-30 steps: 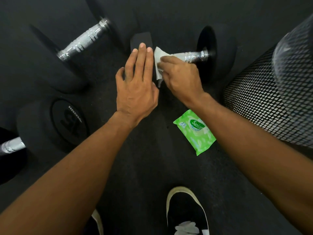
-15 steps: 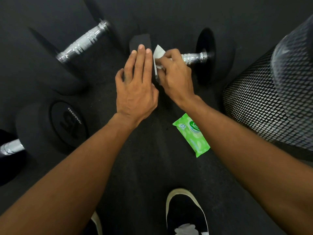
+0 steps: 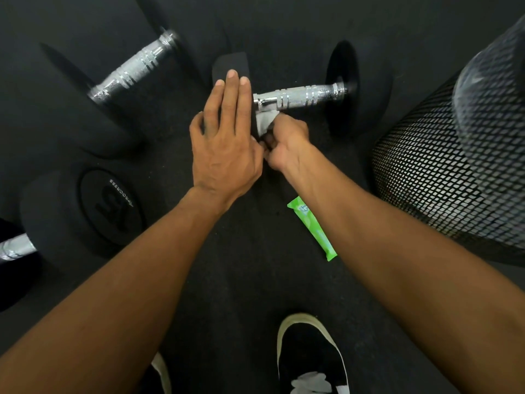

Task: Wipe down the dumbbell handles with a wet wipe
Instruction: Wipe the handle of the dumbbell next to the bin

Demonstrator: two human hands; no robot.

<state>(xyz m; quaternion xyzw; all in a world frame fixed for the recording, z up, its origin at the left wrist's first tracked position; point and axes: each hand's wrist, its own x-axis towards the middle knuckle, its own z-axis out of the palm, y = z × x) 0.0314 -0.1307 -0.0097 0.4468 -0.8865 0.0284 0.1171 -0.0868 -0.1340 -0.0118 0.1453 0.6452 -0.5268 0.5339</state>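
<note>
A black rubber-headed dumbbell (image 3: pixel 366 89) lay on its side out in the middle of the black rubber floor (image 3: pixel 227 265). The person's left hand (image 3: pixel 224 143) rested flat on its nearer head, fingers straight and together, gripping nothing. Just beside it, the right hand (image 3: pixel 287 143) was curled tight round a crumpled white wet wipe (image 3: pixel 264 120). It held the wipe against the underside of the chrome knurled handle (image 3: pixel 301 95), at that handle's left end.

A green plastic pack of wipes (image 3: pixel 315 231) lay on the floor, half hidden under the right forearm. A second chrome-handled dumbbell (image 3: pixel 133 66) lay toward the floor's far left. A third dumbbell with a marked black head (image 3: pixel 108 206) sat nearer on the left. A black mesh bin (image 3: pixel 443 172) stood at the right.
</note>
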